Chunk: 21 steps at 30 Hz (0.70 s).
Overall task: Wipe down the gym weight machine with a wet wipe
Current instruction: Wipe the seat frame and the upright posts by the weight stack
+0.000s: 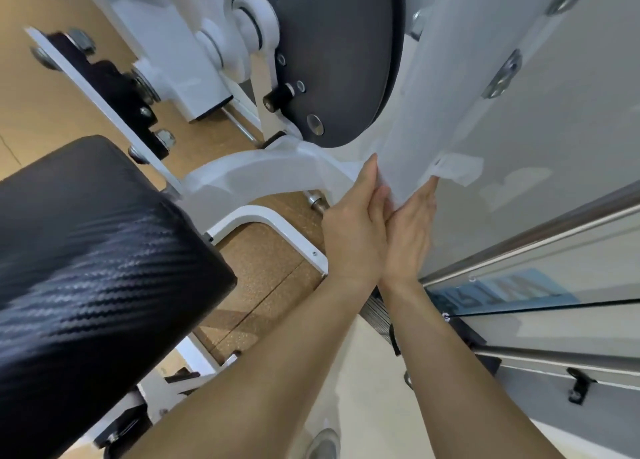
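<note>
- We find both hands raised together against a white upright post of the weight machine, at the centre of the head view.
- The left hand lies with its fingers straight and close together, pressed along the left edge of the post; the thumb side touches the right hand.
- The right hand lies flat with fingers extended and close together against the lower right edge of the post. We cannot tell whether its fingertips pinch anything, as they are partly hidden.
- The wet wipe is a white, crumpled sheet sitting on the right edge of the post, just above the right hand's fingertips and touching them. Part of it spreads onto the pale side panel beside the post.
- We cannot tell whether the wipe also wraps round the front of the post under the hands; white on white hides the boundary.
- A dark grey round disc with a black knob stands just left of the post, above the left hand.
- A black textured pad fills the lower left, well apart from the hands.
- White curved frame tubes run between the pad and the hands over a brown speckled floor.
- Bolts fix the panel on the right.
</note>
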Each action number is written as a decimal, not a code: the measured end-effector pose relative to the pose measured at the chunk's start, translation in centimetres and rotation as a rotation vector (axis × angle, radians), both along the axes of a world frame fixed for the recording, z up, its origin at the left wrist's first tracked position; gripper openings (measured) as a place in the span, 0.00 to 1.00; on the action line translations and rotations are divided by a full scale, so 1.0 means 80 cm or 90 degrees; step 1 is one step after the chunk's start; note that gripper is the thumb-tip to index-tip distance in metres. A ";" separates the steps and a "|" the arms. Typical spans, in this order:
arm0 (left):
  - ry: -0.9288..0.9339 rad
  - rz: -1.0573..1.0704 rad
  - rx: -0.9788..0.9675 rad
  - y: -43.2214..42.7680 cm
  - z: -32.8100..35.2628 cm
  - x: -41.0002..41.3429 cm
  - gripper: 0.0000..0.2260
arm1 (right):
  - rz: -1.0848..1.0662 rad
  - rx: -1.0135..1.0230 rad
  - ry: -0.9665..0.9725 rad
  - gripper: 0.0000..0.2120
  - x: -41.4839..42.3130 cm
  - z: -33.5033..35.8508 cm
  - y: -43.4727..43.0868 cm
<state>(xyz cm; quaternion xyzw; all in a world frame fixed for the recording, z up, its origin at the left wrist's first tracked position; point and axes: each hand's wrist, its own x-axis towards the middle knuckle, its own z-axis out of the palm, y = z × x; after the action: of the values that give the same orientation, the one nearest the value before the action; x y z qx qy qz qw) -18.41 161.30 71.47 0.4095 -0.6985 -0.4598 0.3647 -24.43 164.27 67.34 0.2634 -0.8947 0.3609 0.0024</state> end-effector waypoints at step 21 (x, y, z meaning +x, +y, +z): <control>-0.056 0.035 0.242 0.019 -0.047 0.009 0.10 | 0.138 0.182 0.105 0.40 -0.025 -0.049 0.041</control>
<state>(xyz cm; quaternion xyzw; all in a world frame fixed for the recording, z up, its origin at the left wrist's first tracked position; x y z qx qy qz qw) -17.68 162.85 67.68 0.5094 -0.6030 -0.5551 0.2623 -26.40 167.57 63.39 0.3846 -0.9000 0.2052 -0.0005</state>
